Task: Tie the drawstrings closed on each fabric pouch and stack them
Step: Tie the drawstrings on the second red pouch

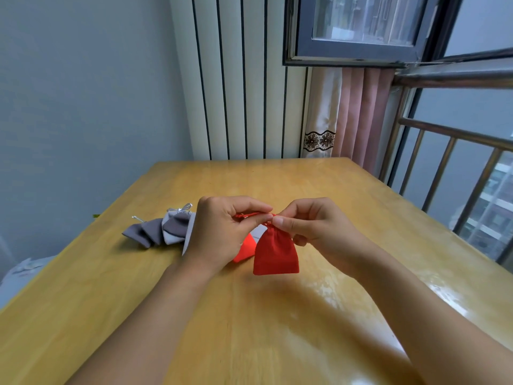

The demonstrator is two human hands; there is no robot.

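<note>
A small red pouch point(275, 253) hangs above the wooden table point(277, 315), its mouth gathered shut. My left hand point(222, 232) and my right hand point(313, 229) each pinch its red drawstring point(249, 215) just above the gathered neck, fingertips almost touching. Behind my left hand lies a second red pouch point(245, 248), mostly hidden. To the left, several grey pouches point(163, 230) lie overlapping on the table, one with a silvery cord point(180, 209) at its top.
The table's left edge runs close to the grey pouches. A white radiator point(244, 79) and a curtain point(349, 115) stand behind the far edge. A metal railing point(458, 168) and window line the right side.
</note>
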